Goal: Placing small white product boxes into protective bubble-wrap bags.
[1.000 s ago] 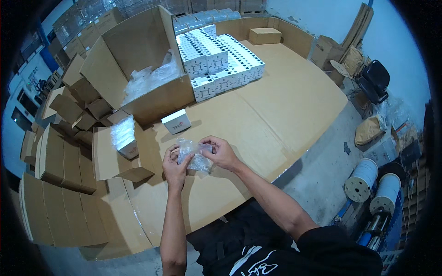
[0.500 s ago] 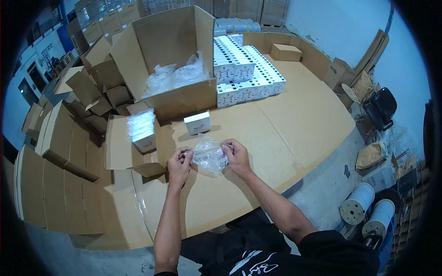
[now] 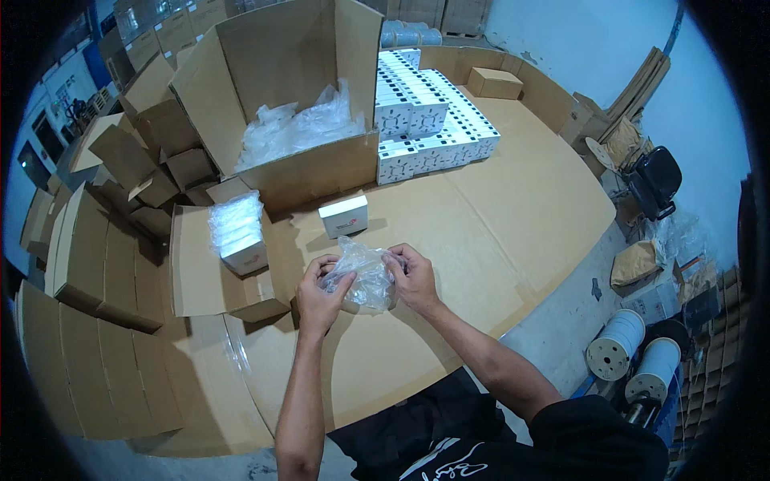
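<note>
Over the tan surface [image 3: 513, 216], both my hands [image 3: 415, 282] grasp clear plastic [image 3: 365, 271]; wrapped boxes [image 3: 237, 228] sit in a carton [image 3: 192, 272], one white box [image 3: 345, 218] stands unwrapped.

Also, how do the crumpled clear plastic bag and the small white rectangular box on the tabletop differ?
The crumpled clear plastic bag is transparent and creased; the small white rectangular box is opaque with flat faces. The left hand and right hand hold the bag; the box stands untouched on the brown tabletop. Both are near the hands.
</note>
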Available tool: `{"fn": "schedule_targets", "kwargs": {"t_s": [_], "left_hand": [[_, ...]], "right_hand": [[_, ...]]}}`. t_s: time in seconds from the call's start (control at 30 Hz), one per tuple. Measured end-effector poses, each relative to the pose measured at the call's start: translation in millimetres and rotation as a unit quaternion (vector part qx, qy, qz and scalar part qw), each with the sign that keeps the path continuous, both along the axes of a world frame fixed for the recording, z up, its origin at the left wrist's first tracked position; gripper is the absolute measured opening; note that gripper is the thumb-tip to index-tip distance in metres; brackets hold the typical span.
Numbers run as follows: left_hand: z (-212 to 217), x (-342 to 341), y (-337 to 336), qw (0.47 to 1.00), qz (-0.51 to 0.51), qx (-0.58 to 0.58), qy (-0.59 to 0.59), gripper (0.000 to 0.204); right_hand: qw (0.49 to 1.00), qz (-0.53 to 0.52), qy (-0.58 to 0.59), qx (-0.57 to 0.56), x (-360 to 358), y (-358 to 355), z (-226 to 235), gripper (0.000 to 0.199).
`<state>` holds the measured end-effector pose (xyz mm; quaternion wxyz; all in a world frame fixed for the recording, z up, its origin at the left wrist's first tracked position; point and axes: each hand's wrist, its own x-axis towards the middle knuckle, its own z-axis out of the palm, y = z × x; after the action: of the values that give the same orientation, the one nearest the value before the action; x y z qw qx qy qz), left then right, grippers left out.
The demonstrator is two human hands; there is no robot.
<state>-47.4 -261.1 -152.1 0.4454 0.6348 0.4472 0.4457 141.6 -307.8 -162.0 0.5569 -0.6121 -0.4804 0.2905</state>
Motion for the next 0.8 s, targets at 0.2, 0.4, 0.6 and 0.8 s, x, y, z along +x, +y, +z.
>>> {"fn": "schedule_targets", "kwargs": {"t_s": [0.2,0.4,0.6,0.8], "left_hand": [[1.8,-1.1,5.4,1.0,0.005,-0.02,0.014,0.034],[-6.5,-0.8,8.5,0.998,0.025,-0.055,-0.033,0.021],[-14.6,-4.7,10.0,0.991,0.015,-0.103,-0.083,0.019],[-3.3,-0.8,8.9,0.989,-0.025,-0.062,-0.134,0.02]], "right_hand": [[1.0,0.01,-0.02,0.0,-1.9,0.8,1.3,0.016],[0.999,0.021,0.015,-0.022,-1.0,8.2,-0.3,0.014],[0.995,0.03,0.098,0.007,-0.5,12.4,-2.6,0.012],[0.986,0.077,0.143,-0.031,5.5,20.2,10.0,0.011]]}}
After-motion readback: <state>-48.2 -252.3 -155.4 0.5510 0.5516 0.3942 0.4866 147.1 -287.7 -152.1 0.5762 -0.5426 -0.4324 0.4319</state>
